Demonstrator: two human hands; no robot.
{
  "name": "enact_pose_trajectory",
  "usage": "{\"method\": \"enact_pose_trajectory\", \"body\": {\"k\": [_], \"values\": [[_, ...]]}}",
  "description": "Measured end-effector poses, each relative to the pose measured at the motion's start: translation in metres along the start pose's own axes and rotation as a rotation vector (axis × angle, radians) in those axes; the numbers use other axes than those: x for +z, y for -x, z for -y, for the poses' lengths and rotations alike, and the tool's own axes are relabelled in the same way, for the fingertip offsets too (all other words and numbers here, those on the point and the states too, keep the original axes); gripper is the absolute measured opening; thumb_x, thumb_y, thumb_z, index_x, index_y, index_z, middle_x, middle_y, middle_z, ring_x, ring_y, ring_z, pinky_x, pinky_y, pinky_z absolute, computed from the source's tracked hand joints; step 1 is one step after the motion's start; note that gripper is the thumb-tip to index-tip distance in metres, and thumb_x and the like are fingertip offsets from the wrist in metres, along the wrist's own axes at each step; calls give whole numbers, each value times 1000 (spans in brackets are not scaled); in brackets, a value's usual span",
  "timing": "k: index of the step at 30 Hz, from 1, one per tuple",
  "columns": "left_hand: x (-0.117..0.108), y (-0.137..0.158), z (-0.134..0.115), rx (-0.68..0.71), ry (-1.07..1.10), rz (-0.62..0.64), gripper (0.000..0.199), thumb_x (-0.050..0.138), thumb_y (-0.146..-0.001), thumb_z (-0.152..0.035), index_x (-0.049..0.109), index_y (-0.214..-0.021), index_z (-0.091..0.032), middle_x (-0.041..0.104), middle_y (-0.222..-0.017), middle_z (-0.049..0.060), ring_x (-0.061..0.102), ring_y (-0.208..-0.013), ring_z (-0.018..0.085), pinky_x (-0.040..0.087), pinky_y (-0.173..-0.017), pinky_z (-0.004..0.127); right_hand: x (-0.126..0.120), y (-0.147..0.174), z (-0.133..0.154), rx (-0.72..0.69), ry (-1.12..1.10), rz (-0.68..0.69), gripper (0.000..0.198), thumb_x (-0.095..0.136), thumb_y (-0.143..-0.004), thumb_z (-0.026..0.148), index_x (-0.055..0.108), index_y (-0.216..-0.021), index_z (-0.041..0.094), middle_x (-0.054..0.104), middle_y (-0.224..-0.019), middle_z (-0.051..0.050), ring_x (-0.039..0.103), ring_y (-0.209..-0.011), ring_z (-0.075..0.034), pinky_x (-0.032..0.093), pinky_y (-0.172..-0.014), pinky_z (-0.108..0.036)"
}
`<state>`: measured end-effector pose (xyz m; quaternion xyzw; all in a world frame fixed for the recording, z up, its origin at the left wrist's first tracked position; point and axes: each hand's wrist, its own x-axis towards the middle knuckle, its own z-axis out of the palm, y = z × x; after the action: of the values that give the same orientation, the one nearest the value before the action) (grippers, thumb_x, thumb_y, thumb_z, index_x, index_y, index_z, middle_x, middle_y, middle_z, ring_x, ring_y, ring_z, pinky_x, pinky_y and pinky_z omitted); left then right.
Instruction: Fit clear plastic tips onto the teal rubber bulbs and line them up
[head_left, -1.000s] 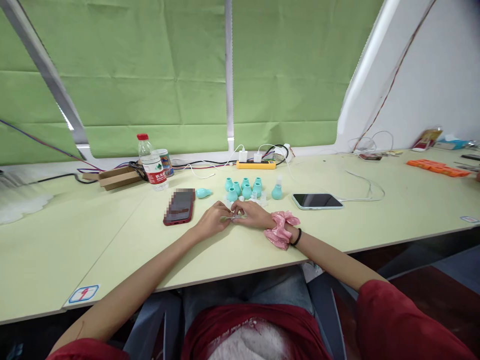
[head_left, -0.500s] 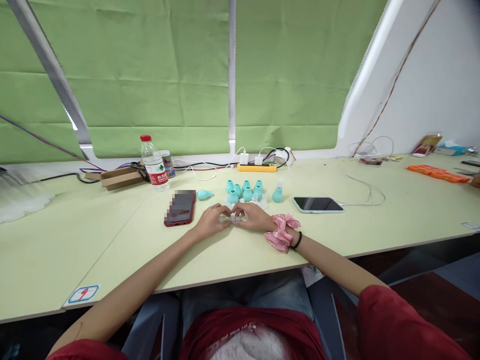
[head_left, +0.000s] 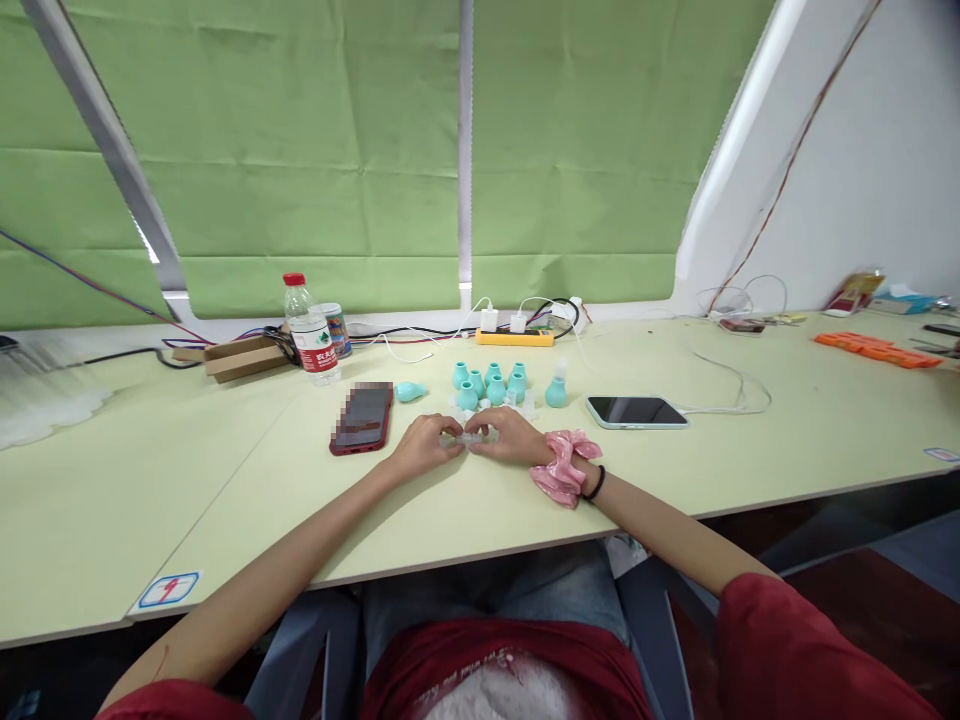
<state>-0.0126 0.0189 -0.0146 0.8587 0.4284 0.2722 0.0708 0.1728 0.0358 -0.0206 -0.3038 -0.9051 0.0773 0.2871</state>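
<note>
From the head camera, the person's two bare hands meet over the desk (head_left: pixel 450 520), close in front of a group of teal bulbs. The left hand (head_left: pixel 426 447) and the right hand (head_left: pixel 508 437) each curl thumb and fingers into a loop, and the fingers of both pinch a small translucent piece (head_left: pixel 471 438) where they come together. It shows within the loops too; whether it is one part or two joined ones cannot be told, since the fingers cover much of it. The right wrist wears a pink scrunchie (head_left: pixel 564 468) and a black band (head_left: pixel 596 484).

Just beyond the fingers lie loose translucent fittings (head_left: pixel 529 405), and among and behind them seven teal bulbs (head_left: pixel 496 390) stand upright, open mouths upward. To their right, a little apart, stands a single bulb (head_left: pixel 556 392) with a clear tip on top. On the other side, another teal bulb (head_left: pixel 410 392) lies on its side, next to a phone in a red case (head_left: pixel 363 420). A pale-cased phone (head_left: pixel 637 412) lies at the right with a white cable (head_left: pixel 727 408) beside it.

Along the back of the desk are a yellow power strip (head_left: pixel 514 339) holding white chargers (head_left: pixel 489 320), a red-capped water bottle (head_left: pixel 311 340), a can (head_left: pixel 336 328) just behind it and a cardboard tray (head_left: pixel 244 360). An orange tray (head_left: pixel 874 350) lies far right. Green blinds (head_left: pixel 300 150) hang behind.
</note>
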Motion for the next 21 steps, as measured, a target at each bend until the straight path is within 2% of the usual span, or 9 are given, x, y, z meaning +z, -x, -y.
{"method": "enact_pose_trajectory", "body": {"k": [11, 15, 21], "values": [[-3, 0, -3, -15, 18, 35, 21, 51, -66, -25, 63, -81, -17, 66, -77, 3, 58, -70, 16, 42, -66, 23, 0, -1, -3, -3, -38, 11, 18, 57, -69, 26, 60, -85, 17, 61, -73, 0, 52, -64, -10, 37, -61, -21], [-4, 1, -5, -40, 28, 36, 27, 51, -66, -24, 61, -89, -17, 66, -77, 3, 59, -71, 16, 42, -66, 23, 2, -2, -3, -8, -22, 1, 19, 57, -70, 25, 60, -86, 17, 61, -76, -1, 52, -67, -11, 38, -62, -22], [-3, 1, -4, -1, -23, 41, 28, 51, -66, -24, 63, -90, -15, 65, -80, 6, 57, -69, 15, 41, -65, 22, 3, 0, -1, 54, -65, -20, 35, 60, -64, 23, 47, -96, 18, 61, -78, 0, 54, -67, -12, 39, -62, -22]]}}
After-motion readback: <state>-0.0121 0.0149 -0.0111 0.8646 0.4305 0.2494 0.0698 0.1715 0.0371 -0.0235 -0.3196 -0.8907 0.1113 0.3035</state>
